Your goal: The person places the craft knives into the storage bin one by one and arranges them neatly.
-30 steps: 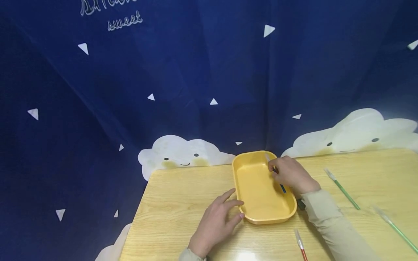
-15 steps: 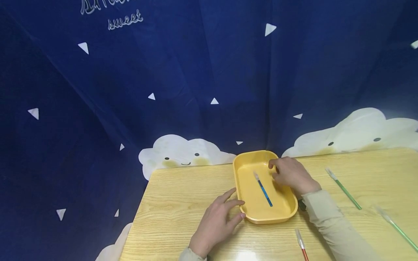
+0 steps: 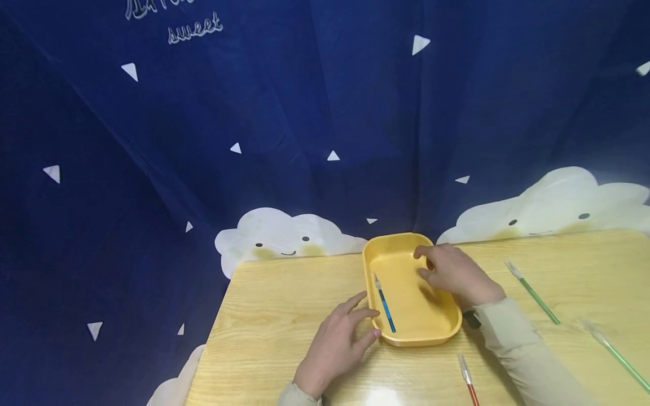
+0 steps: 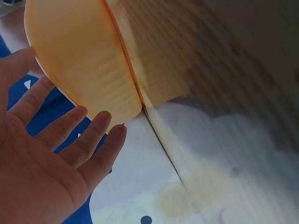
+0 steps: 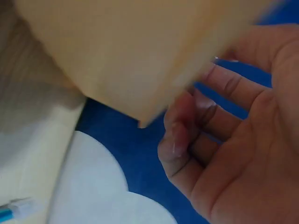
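Note:
A slim blue pen-like tool (image 3: 386,307) with a pale tip lies in the yellow tray (image 3: 412,343), near its left wall; its exact kind is too small to tell. My left hand (image 3: 332,347) is at the tray's left side, fingers spread and fingertips at the rim, as the left wrist view (image 4: 51,172) also shows. Over the right rim, my right hand (image 3: 457,273) has its thumb and forefinger apart with nothing between them. In the right wrist view, the tray's wall (image 5: 112,60) hides part of the right hand's (image 5: 238,158) fingertips.
Right of the tray, a green tool (image 3: 533,294) and another green tool (image 3: 619,356) lie on the wooden table (image 3: 284,304). A red tool (image 3: 468,380) with a clear cap lies nearer. A dark blue cloth (image 3: 284,113) hangs behind.
The right hand has let go of the blue tool inside the tray. The tool has moved left across the tray's bottom to the left wall. The left hand has stayed put.

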`<action>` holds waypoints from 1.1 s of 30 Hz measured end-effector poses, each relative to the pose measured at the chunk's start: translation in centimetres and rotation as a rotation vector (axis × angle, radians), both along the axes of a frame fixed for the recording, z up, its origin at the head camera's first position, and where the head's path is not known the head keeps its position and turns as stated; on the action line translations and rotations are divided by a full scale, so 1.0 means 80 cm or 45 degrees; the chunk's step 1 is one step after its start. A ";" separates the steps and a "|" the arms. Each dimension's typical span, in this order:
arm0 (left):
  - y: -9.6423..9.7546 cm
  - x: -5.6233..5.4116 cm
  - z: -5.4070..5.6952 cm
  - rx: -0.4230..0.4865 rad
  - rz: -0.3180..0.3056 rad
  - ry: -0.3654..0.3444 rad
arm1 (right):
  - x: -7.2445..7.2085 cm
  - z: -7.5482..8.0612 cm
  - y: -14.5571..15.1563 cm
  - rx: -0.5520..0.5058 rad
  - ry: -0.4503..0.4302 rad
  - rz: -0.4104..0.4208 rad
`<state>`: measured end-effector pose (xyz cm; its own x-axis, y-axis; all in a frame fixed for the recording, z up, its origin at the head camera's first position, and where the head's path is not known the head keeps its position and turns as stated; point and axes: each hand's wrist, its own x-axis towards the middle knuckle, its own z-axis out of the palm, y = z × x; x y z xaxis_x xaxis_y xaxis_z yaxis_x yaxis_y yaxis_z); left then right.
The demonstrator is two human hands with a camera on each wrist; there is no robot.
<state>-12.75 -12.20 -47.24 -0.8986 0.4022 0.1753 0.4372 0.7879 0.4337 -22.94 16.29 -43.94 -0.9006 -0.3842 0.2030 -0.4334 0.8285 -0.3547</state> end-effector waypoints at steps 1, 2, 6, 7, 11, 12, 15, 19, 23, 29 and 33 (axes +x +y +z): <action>0.000 -0.001 0.000 0.000 0.000 0.003 | 0.002 0.003 -0.002 -0.006 -0.003 0.014; -0.001 -0.001 0.000 0.001 -0.001 0.007 | 0.005 0.007 -0.004 -0.009 -0.006 0.028; -0.002 -0.003 0.000 0.005 -0.006 0.014 | 0.018 0.020 -0.009 -0.005 -0.020 0.061; -0.001 -0.003 -0.001 0.006 -0.006 0.015 | 0.021 0.023 -0.009 -0.004 -0.019 0.066; -0.001 -0.003 -0.001 0.012 -0.002 0.009 | 0.037 0.033 -0.010 0.005 -0.004 0.067; -0.001 -0.003 -0.001 0.016 0.000 0.004 | 0.040 0.036 -0.010 0.006 0.006 0.071; -0.001 -0.004 -0.001 0.028 0.004 -0.007 | 0.052 0.041 -0.009 0.018 0.035 0.080; 0.000 -0.006 -0.002 0.046 -0.005 -0.016 | 0.071 0.048 -0.007 0.037 0.067 0.108; 0.000 -0.006 -0.002 0.050 -0.012 -0.014 | 0.093 0.048 -0.004 0.059 0.091 0.158; 0.000 -0.004 -0.002 0.051 -0.012 -0.027 | 0.121 0.029 0.007 0.090 0.148 0.217; 0.003 -0.003 -0.003 0.124 -0.011 -0.037 | 0.138 0.007 0.016 0.064 0.153 0.278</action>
